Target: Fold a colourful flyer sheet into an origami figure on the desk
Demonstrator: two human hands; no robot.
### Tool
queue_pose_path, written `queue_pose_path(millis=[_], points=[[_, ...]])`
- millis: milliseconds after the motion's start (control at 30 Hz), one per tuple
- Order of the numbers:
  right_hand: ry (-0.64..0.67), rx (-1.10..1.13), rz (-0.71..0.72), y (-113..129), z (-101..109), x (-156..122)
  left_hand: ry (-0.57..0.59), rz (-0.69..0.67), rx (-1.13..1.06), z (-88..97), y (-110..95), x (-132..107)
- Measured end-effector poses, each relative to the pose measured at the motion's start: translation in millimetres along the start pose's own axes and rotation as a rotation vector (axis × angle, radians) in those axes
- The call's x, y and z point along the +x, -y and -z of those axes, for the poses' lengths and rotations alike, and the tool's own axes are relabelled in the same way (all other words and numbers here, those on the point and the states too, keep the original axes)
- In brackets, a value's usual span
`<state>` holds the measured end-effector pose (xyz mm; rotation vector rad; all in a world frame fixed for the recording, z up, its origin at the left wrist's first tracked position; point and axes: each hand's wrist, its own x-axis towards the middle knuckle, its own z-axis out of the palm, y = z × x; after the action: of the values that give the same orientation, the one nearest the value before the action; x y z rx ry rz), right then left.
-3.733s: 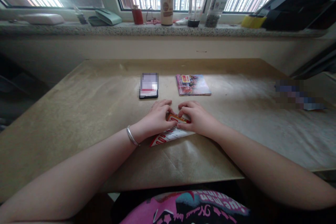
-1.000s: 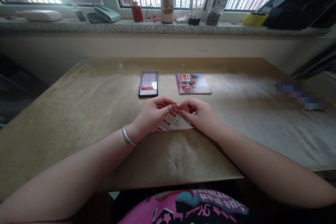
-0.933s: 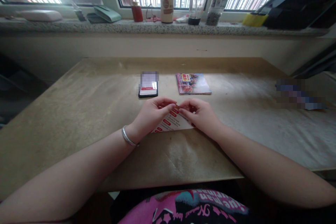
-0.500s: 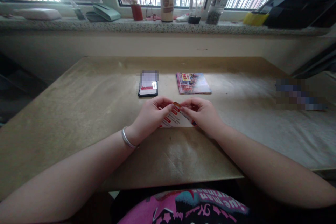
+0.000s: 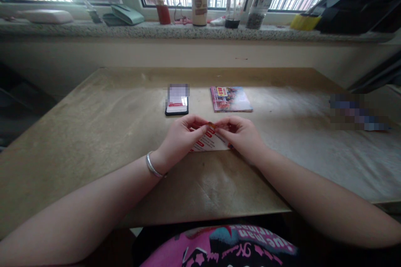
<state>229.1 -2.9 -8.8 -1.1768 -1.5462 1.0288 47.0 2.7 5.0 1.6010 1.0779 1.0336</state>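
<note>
A printed paper leaflet (image 5: 209,142), white with red labels and dark text, lies under and between my hands near the middle of the table. My left hand (image 5: 182,133), with a silver bangle at the wrist, pinches the leaflet's far edge between thumb and fingers. My right hand (image 5: 240,134) pinches the same edge from the other side, its thumb almost meeting the left one. An orange-brown bit of the paper shows between the fingertips, perhaps a folded corner. Both palms and parts of the sheet are hidden.
Beyond my hands lie a phone (image 5: 177,104) on the left and a stack of colourful leaflets (image 5: 232,99) on the right. A blurred-out item (image 5: 359,112) is at the table's right. Bottles, a red container (image 5: 163,13) and other things line the windowsill (image 5: 125,32).
My fingertips have shifted very slightly at the leaflet's far edge, and the orange-brown bit between them looks a little different. Everything else stays in place.
</note>
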Motion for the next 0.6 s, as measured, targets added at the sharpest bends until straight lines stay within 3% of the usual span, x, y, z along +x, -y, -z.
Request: queue_pose_path(millis=[333, 600], points=[[-0.023, -0.164, 0.055, 6, 1, -3, 0.002, 0.018, -0.032, -2.5, -1, -2], [-0.032, -0.258, 0.185, 11, 2, -5, 0.028, 0.029, -0.216, -5.3, 0, -3]])
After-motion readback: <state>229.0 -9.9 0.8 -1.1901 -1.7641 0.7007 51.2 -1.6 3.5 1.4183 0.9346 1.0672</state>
